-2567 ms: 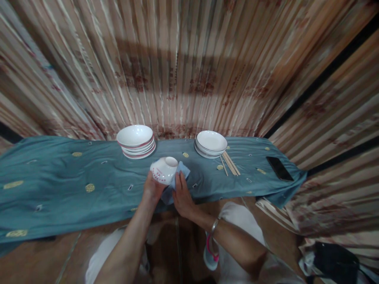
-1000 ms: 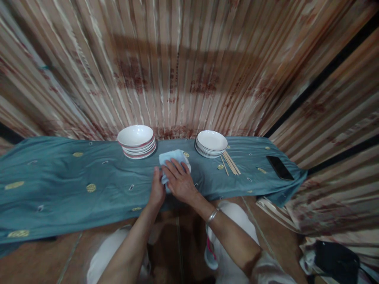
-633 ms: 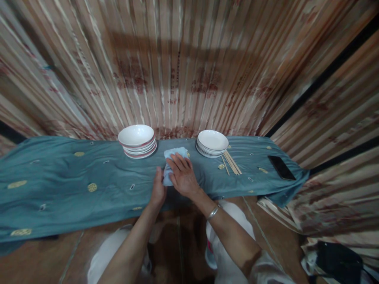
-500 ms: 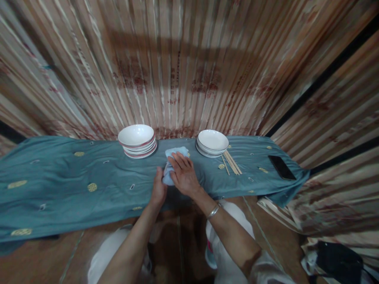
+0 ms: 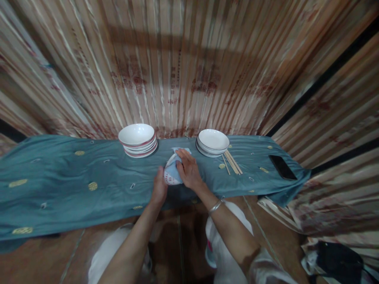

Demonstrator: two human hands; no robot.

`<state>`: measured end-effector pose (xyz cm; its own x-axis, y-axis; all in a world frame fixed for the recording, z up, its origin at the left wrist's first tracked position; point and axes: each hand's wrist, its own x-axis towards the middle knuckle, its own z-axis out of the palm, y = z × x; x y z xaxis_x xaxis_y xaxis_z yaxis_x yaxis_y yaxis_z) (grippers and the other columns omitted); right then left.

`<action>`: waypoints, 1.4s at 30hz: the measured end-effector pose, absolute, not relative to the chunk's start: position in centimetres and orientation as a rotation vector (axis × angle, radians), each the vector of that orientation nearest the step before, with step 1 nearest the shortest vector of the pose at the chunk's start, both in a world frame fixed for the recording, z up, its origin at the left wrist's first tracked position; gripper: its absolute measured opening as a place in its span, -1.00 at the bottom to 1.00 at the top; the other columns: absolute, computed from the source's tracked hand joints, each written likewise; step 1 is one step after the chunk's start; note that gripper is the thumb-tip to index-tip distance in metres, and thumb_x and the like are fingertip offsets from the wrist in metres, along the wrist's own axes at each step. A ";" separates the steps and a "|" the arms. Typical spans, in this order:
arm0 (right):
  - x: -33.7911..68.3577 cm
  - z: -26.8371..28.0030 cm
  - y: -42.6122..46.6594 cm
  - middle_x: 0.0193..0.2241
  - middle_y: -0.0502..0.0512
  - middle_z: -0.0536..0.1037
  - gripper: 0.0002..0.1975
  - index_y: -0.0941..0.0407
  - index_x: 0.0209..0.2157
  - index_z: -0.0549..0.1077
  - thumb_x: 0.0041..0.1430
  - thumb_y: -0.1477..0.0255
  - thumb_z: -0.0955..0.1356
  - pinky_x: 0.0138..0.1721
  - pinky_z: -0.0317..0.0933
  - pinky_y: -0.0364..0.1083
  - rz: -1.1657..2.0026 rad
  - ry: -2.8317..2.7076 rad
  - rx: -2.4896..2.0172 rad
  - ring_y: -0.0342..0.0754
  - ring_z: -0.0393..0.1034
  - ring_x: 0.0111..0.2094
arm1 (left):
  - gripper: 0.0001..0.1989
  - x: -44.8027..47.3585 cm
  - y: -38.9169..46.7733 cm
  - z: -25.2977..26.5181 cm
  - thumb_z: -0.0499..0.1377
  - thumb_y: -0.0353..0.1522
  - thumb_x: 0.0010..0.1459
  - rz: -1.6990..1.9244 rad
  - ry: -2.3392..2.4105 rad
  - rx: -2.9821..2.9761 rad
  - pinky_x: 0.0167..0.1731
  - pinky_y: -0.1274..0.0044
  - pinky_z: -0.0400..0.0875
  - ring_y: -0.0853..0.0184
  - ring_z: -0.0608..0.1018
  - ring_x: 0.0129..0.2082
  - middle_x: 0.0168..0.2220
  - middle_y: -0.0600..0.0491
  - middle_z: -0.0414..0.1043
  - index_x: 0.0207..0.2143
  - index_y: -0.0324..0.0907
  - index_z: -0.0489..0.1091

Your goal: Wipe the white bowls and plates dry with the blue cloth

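Note:
Over the front middle of the table, my left hand (image 5: pixel 160 186) grips the left side of a white bowl (image 5: pixel 171 180) with red marks on its outside; most of the bowl is covered. My right hand (image 5: pixel 189 169) is closed on a light blue cloth (image 5: pixel 173 162) and presses it against the bowl. Behind and to the left stands a stack of white dishes with red rims (image 5: pixel 137 136). Dark-rimmed white plates (image 5: pixel 213 140) are stacked to the right, and several wooden chopsticks (image 5: pixel 233 162) lie beside them.
A teal patterned cloth (image 5: pixel 68 169) covers the long narrow table. Near its right end lies a black phone (image 5: pixel 282 167). Pleated curtains (image 5: pixel 166 71) hang close behind and at the sides. On the floor at lower right is a dark bag (image 5: pixel 337 260).
My right hand has shifted slightly to the right with the cloth. More of the bowl's red-marked outside now shows. My left hand stays almost in place.

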<state>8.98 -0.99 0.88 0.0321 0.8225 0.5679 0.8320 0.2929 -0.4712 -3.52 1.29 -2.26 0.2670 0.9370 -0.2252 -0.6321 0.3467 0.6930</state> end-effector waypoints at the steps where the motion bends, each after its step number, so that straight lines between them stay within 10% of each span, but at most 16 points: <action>1: 9.1 0.8 -0.8 0.24 0.28 0.35 -0.53 0.25 0.22 0.31 0.39 0.37 0.12 0.34 0.00 0.09 0.007 -1.737 -1.501 0.03 0.13 0.32 | -0.49 -3.5 1.3 -2.3 0.17 -0.05 0.17 1.138 0.695 0.535 0.06 0.32 0.44 0.11 0.61 -0.02 -0.19 -0.12 0.64 -0.07 -0.30 0.51; 19: 10.7 -2.7 1.7 0.05 0.24 0.56 -0.55 0.13 0.18 0.38 0.41 0.37 0.09 0.14 0.31 0.08 0.286 -1.394 -1.504 0.07 0.45 0.09 | -0.77 -3.8 0.9 -1.0 0.20 -0.25 0.18 1.209 0.761 0.511 0.12 0.28 0.40 0.12 0.55 0.07 -0.29 -0.06 0.65 -0.29 -0.23 0.55; 42: 7.0 -9.0 1.7 0.19 0.40 0.40 -0.38 0.27 0.26 0.23 0.43 0.14 0.04 0.23 0.19 0.12 0.363 -1.193 -1.629 0.07 0.28 0.25 | -0.54 -4.5 1.6 -0.7 -0.07 -0.25 0.36 1.221 0.741 0.261 0.20 0.29 0.34 0.15 0.48 0.17 0.00 -0.13 0.57 0.14 -0.27 0.40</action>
